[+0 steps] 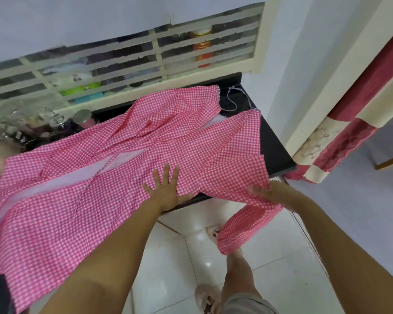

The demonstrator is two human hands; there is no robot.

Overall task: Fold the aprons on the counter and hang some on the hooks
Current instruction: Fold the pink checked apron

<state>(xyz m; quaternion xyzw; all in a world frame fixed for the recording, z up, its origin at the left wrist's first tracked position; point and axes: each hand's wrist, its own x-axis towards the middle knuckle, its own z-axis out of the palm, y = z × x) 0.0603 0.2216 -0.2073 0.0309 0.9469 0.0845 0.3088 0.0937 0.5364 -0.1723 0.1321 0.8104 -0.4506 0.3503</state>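
Note:
A pink-and-white checked apron (114,168) lies spread across the black counter (275,146), with part of it folded over so its pale inner side shows. My left hand (166,189) rests flat on the cloth near the counter's front edge, fingers spread. My right hand (262,192) is blurred at the apron's right front corner, touching the fabric where a flap (243,230) hangs off the counter toward the floor. Its grip is unclear. A thin tie string (233,99) lies on the counter at the back right.
Glass jars (55,123) stand at the counter's back left. Behind is a louvred window (145,60) with containers beyond it. A red and cream curtain (340,137) hangs at the right. White floor tiles (182,257) and my slippered feet are below.

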